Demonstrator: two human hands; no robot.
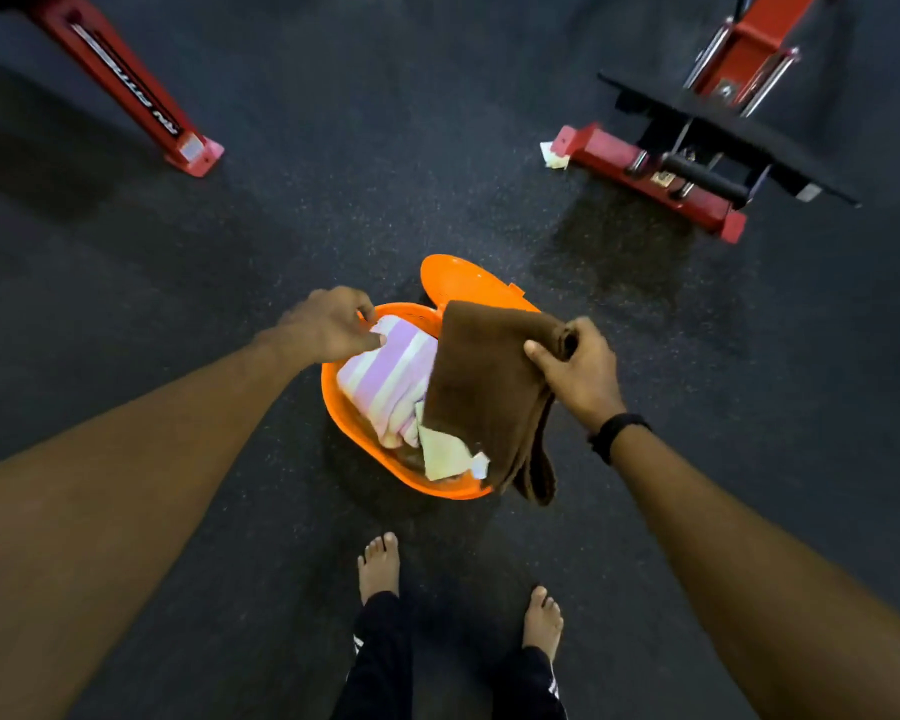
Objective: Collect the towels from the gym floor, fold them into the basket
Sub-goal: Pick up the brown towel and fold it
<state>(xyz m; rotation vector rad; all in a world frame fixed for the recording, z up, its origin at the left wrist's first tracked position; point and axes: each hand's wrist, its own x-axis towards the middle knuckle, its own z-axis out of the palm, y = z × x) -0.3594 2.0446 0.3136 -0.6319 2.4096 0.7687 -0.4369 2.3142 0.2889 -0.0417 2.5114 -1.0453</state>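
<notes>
An orange plastic basket (pixel 352 439) stands on the dark gym floor in front of my bare feet, its lid (pixel 458 280) tipped open at the far side. Inside lies a folded pink-and-white striped towel (pixel 385 381) with a pale yellow-green cloth (pixel 445 452) beside it. My right hand (pixel 578 368) is shut on a folded brown towel (pixel 484 402), which hangs over the basket's right half and past its near rim. My left hand (pixel 328 324) hovers at the basket's far left rim, fingers curled and touching the striped towel's far corner.
A red machine leg (pixel 141 96) slants to the floor at the upper left. A red and black gym machine base (pixel 697 163) stands at the upper right, with a small pale cloth (pixel 554 155) lying at its left end. Dark speckled rubber floor surrounds the basket.
</notes>
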